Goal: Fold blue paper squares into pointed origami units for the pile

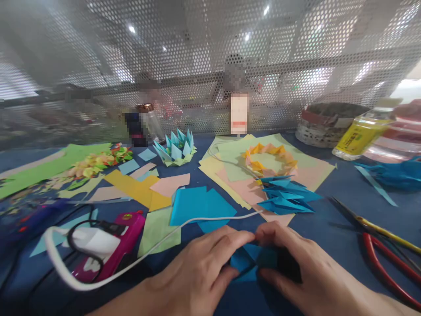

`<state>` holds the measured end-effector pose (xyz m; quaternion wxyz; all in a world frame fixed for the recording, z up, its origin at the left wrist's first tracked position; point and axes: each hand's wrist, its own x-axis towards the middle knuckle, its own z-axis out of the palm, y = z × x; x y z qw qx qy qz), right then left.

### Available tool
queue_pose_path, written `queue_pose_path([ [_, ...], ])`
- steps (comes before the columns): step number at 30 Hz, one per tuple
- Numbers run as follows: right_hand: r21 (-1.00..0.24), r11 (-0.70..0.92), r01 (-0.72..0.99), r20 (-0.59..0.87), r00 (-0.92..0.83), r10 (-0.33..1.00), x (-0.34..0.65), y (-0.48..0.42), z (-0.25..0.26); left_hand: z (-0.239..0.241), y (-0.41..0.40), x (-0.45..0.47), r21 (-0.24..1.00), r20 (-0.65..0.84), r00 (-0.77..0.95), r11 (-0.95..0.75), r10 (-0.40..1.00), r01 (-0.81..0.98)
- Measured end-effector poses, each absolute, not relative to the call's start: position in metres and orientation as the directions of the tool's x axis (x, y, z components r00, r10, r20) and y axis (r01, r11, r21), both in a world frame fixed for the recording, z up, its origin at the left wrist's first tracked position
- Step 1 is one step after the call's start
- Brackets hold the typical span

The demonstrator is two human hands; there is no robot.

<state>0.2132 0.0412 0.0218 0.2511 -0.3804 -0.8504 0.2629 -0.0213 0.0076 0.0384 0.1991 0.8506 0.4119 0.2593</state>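
Note:
Between both hands, low in the head view, is a small folded piece of blue paper (250, 263) with crease lines meeting near its middle. My left hand (210, 259) curls over its left side, thumb at the near edge and fingers at the far edge. From the right, my right hand (292, 254) grips the paper in the same way. The index fingertips nearly meet at the far edge. Just beyond the hands lie folded pointed blue paper pieces (286, 195) and flat blue paper sheets (200, 204).
Scissors (368, 232) lie at the right. A yellow-orange paper ring (269, 160) rests on paper sheets (226, 158); a light-blue paper crown (176, 147) stands left of it. A white cable (138, 265) runs from a pink power bank (126, 239). A bottle (362, 131) leans at the back right.

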Motion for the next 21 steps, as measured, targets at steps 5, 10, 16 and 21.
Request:
queue_pose_path([
  [5, -0.905, 0.3, 0.3, 0.081, -0.573, 0.816, 0.208, 0.042, 0.033, 0.046, -0.006, -0.018, 0.589, 0.355, 0.473, -0.585, 0.807, 0.557],
  [10, -0.981, 0.113, 0.155, 0.003, -0.576, 0.817, 0.205, 0.042, 0.038, 0.036, -0.002, -0.019, 0.376, 0.598, 0.589, -0.839, 0.544, 0.393],
  [16, -0.962, 0.144, 0.23, -0.018, -0.581, 0.813, 0.205, 0.036, 0.04, 0.037, 0.003, -0.015, 0.109, 0.47, 0.659, -0.78, 0.587, 0.617],
  [21, -0.937, 0.231, 0.261, 0.048, -0.559, 0.828, 0.203, 0.034, 0.041, 0.045, 0.002, -0.004, 0.042, 0.47, 0.688, -0.792, 0.553, 0.609],
])
